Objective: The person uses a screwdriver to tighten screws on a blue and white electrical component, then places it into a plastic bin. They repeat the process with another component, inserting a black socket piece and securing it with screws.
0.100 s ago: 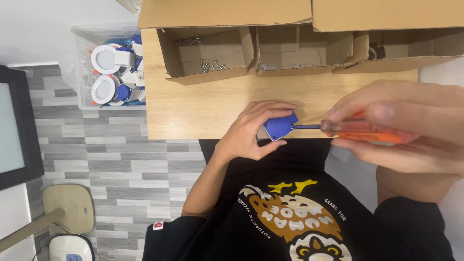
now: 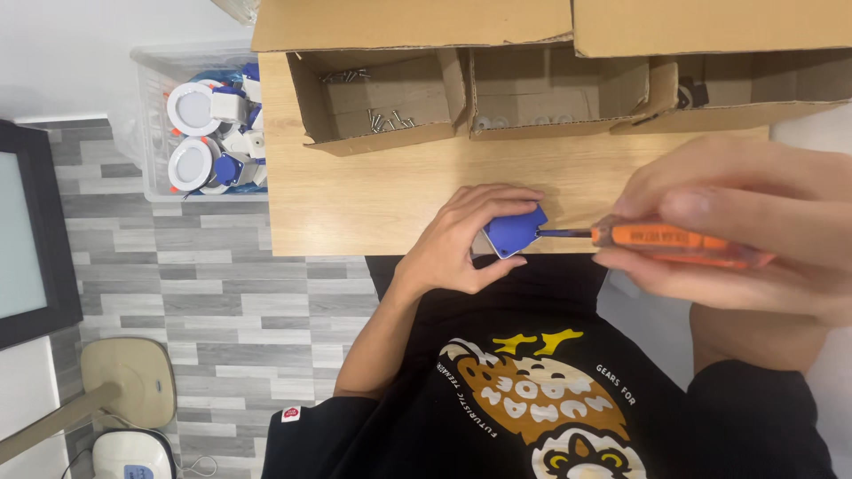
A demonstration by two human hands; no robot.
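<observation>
My left hand point(image 2: 461, 238) grips a small blue and white plastic box point(image 2: 515, 231) at the near edge of the wooden table point(image 2: 355, 186). My right hand point(image 2: 745, 226), close to the camera, holds an orange-handled screwdriver point(image 2: 674, 241) level. Its dark tip touches the right corner of the blue box. Both hands sit just above my lap, in front of my black printed shirt.
Three open cardboard boxes stand along the table's far side; the left one point(image 2: 382, 98) holds loose screws. A clear plastic bin point(image 2: 209, 124) of white round and blue parts sits on the floor at the left. A dark panel point(image 2: 31, 231) stands far left.
</observation>
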